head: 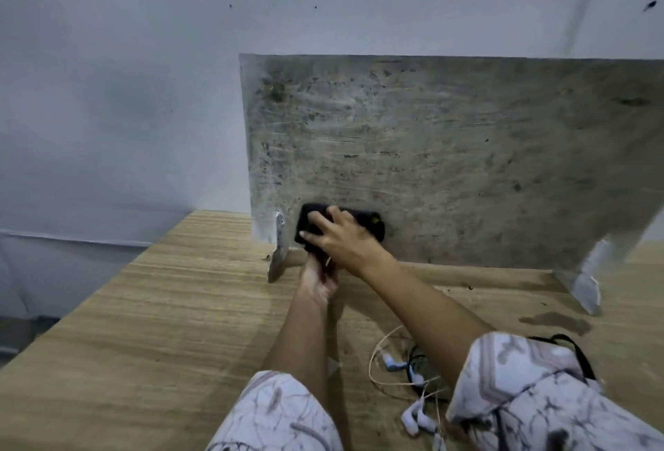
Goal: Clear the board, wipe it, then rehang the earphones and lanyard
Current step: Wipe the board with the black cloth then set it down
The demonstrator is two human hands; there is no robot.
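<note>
A grey, scuffed board [449,148] stands upright on metal feet at the back of the wooden table [161,325]. My right hand [343,236] presses a black wiping pad [373,222] against the board's lower left, fingers curled over it. Just below, my left hand [318,280] is at the board's bottom edge under the pad; what it holds is hidden. White earphones [413,418] with tangled cords and a black lanyard [575,350] lie on the table near my right sleeve.
A metal foot [278,253] props the board at the left and another metal foot [589,281] at the right. A dark stain [557,321] marks the table near the right foot. The pale wall [143,73] rises behind. The table's left edge drops off.
</note>
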